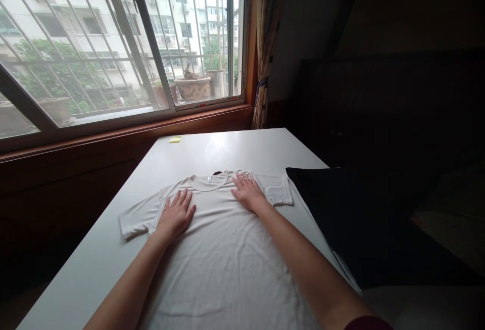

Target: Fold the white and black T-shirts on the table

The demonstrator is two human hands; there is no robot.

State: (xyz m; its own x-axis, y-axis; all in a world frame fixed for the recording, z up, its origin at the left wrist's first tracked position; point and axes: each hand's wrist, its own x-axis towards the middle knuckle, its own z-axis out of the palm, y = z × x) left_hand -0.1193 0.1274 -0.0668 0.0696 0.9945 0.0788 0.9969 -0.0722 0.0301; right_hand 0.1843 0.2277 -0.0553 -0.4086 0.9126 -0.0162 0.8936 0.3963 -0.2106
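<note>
A white short-sleeved T-shirt (223, 249) lies spread on the white table (242, 148), its neckline towards the far edge and its body running down to the bottom of the view. My left hand (177, 215) rests flat on the left chest of the shirt, near the left sleeve, fingers spread. On the other side, my right hand (247, 191) lies flat by the right shoulder, just beside the collar, with its fingers apart. Both sleeves stick out sideways. Soft wrinkles run across the chest and body. Neither hand grips the cloth.
A dark cloth (352, 224) lies over the table's right side and hangs past its edge. A small yellow note (175, 139) sits at the far left corner. Beyond are a barred window (159, 42), flower pots (193, 88) and a tied curtain (264, 52).
</note>
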